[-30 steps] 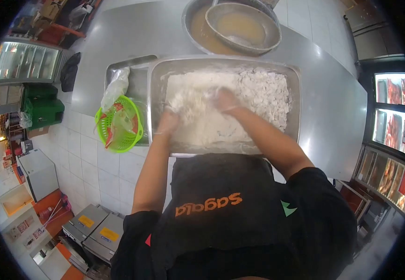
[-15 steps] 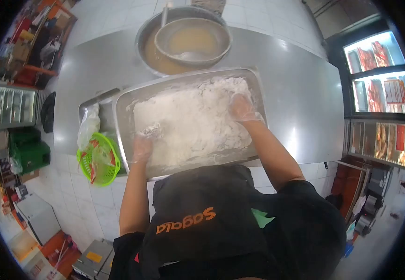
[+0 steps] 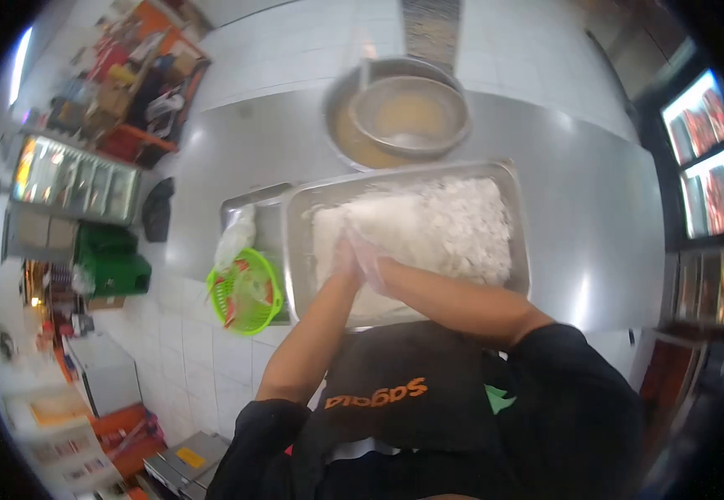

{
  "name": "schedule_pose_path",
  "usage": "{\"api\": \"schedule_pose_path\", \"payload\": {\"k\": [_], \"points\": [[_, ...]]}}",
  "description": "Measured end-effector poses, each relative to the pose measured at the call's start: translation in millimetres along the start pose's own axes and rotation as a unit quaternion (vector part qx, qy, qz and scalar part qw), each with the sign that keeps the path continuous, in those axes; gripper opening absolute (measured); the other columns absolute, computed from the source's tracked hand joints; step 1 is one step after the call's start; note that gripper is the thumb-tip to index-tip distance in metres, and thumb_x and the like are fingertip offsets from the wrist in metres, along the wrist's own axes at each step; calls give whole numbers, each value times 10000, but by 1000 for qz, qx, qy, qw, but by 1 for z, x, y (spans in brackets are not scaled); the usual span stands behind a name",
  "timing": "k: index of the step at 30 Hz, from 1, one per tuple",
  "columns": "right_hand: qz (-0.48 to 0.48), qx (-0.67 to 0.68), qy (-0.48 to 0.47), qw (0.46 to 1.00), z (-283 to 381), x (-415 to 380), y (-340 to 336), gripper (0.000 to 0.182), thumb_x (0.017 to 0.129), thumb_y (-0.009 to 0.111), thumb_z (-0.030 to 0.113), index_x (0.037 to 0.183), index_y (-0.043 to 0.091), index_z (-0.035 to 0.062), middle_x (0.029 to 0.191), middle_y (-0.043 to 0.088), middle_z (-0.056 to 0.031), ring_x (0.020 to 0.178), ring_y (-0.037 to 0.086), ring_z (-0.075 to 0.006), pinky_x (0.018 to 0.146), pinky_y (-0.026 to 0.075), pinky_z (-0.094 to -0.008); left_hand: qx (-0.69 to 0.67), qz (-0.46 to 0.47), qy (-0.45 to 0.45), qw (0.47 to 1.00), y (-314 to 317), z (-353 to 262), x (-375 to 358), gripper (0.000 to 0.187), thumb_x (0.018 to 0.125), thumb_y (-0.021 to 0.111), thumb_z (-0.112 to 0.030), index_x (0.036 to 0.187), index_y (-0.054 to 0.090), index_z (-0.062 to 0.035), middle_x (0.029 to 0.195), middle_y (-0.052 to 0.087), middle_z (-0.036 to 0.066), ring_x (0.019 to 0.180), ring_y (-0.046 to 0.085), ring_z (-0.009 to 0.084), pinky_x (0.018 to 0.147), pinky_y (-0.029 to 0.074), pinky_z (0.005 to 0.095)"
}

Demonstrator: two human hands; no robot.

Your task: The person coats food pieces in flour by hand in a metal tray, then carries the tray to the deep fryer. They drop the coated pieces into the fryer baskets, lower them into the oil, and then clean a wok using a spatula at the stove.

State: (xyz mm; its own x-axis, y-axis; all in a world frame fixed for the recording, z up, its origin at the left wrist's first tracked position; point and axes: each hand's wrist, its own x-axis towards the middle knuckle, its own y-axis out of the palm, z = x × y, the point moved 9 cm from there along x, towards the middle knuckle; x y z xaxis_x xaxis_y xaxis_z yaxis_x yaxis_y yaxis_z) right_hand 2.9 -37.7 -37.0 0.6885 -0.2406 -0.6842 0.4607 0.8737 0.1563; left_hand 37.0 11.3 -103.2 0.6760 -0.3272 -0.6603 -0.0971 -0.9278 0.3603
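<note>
A large steel tray (image 3: 522, 242) of white flour-like powder (image 3: 412, 218) lies in front of me. The powder is smooth at the left and lumpy at the right. My left hand (image 3: 344, 260) and my right hand (image 3: 368, 262), both in clear plastic gloves, are close together at the tray's left part, low over the powder or in it. My right hand looks flat with its fingers stretched out, though blurred. The fingers of my left hand are smeared and partly hidden beside it.
Behind the tray stands a big metal bowl (image 3: 338, 125) of cloudy liquid, with a smaller strainer-like bowl (image 3: 412, 117) in it. A lime-green basket (image 3: 245, 321) and a white plastic bag (image 3: 237, 237) are at the left. All this is around a steel table (image 3: 587, 208).
My right hand has swept from the tray's right side to the left, beside my left hand. Powder at the right now looks more broken up. The camera view has shifted.
</note>
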Motion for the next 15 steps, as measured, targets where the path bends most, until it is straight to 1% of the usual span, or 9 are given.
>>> {"api": "schedule_pose_path", "payload": {"k": [2, 4, 6, 7, 8, 9, 10, 12, 15], "points": [[104, 58, 8, 993, -28, 27, -4, 589, 1045, 317, 525, 1259, 591, 49, 1197, 639, -154, 1141, 581, -286, 1041, 406, -426, 134, 55, 62, 987, -13, 17, 6, 380, 1033, 464, -389, 1057, 646, -56, 969, 667, 114, 917, 638, 256, 818, 531, 417], [245, 86, 19, 966, -53, 62, -13, 567, 1044, 329, 528, 1287, 568, 76, 1192, 619, -138, 1193, 548, -272, 1082, 376, -424, 446, 53, 195, 872, -24, 34, 26, 354, 1033, 455, -285, 1064, 662, 1, 1033, 694, 157, 946, 650, 310, 879, 514, 437], [109, -197, -23, 974, -43, 87, -68, 531, 1021, 390, 451, 1304, 579, 44, 1240, 627, -173, 1158, 585, -307, 1024, 432, -446, 538, 119, 284, 785, -2, 8, -2, 385, 1020, 441, -260, 1124, 661, 39, 1132, 684, 242, 1058, 648, 318, 964, 477, 447], [32, -404, -75, 911, -8, 64, -92, 511, 1004, 422, 400, 1321, 585, 33, 1277, 630, -189, 1134, 607, -338, 993, 457, -468, 634, 124, 189, 740, 10, -11, -24, 376, 998, 473, -258, 1142, 667, 30, 1183, 667, 238, 1134, 618, 325, 999, 459, 443], [95, -552, -133, 818, -7, 64, -101, 454, 974, 475, 363, 1233, 635, 27, 1227, 643, -223, 1123, 617, -360, 967, 474, -457, 714, 129, 82, 683, 16, -25, -56, 374, 977, 504, -256, 1161, 673, 22, 1233, 650, 234, 1210, 588, 332, 1035, 440, 439], [138, -670, -211, 698, -5, 59, -109, 398, 943, 527, 326, 1145, 685, 21, 1177, 655, -258, 1112, 626, -381, 940, 491, -445, 782, 112, 195, 581, 11, -33, -52, 385, 953, 528, -258, 1173, 667, 26, 1268, 633, 226, 1229, 572, 337, 1044, 433, 437], [141, -629, -213, 734, -2, 50, -130, 315, 917, 556, 270, 1069, 701, 35, 1131, 671, -232, 1060, 631, -390, 917, 499, -431, 832, 93, 296, 461, -1, -16, -43, 402, 928, 552, -260, 1184, 660, 30, 1303, 615, 218, 1248, 556, 341, 1052, 425, 435], [138, -511, -446, 722, 53, -28, -148, 222, 891, 589, 169, 1049, 690, 49, 1087, 682, -199, 1010, 629, -404, 893, 504, -432, 801, -5, 413, 433, -12, -34, -58, 442, 885, 584, -255, 1207, 642, 42, 1349, 584, 219, 1276, 530, 340, 1066, 411, 429], [-154, -560, -503, 640, 77, -32, -257, 360, 847, 659, 139, 1201, 640, 71, 1152, 679, -158, 1075, 633, -348, 934, 500, -411, 629, -193, 444, 609, -48, -93, -134, 481, 840, 597, -222, 1230, 607, 60, 1341, 569, 249, 1278, 522, 332, 1063, 407, 424]]}}
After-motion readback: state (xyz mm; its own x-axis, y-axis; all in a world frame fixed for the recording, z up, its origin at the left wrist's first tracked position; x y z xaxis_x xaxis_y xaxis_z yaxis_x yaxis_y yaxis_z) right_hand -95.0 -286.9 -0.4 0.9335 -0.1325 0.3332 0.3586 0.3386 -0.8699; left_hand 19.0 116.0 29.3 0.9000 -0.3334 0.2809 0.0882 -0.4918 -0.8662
